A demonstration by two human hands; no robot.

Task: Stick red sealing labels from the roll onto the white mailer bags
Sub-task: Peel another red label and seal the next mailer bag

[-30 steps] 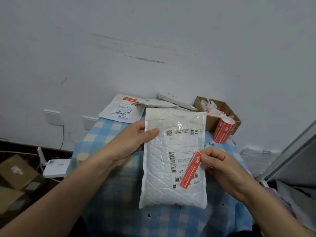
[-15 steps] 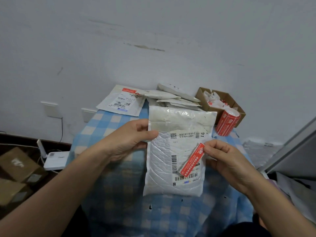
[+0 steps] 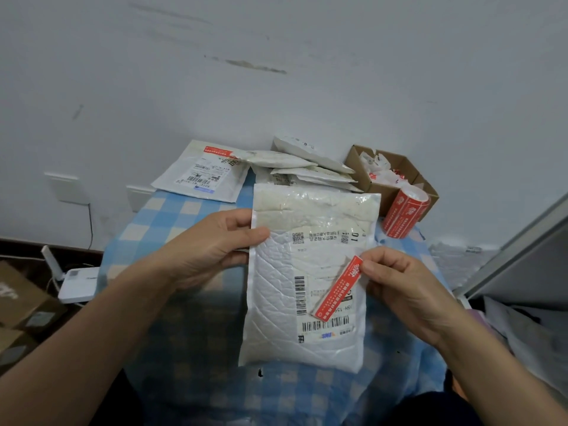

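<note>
So here's where we are: our left hand [image 3: 212, 250] grips the left edge of the white mailer bag [image 3: 285, 302] in the middle of the frame, thumb on the front. Our right hand [image 3: 399, 287] pinches the top end of a red label [image 3: 338, 289] at the bag's right side. The label hangs slanted right across the barcodes [image 3: 325, 325], and we can't tell if its lower end has already tacked down.

That's the main worry. If the sticky side grabs there, we cover the printed codes, and peeling it back could tear the print. The folded flap [image 3: 313, 210] near the top looks like where the seal belongs, so the label has a way to go yet.

Other stuff that could bite us:
- the free end curling back onto itself or our fingers
- the bag flexing under pressure, since only one hand holds it. We'd get wrinkles or a crooked seal, so laying it flat on the bench [image 3: 184, 364] first seems safer.

The roll [image 3: 405, 215] sits at the right, close to the bench edge, so a careless elbow could knock it off.
</note>
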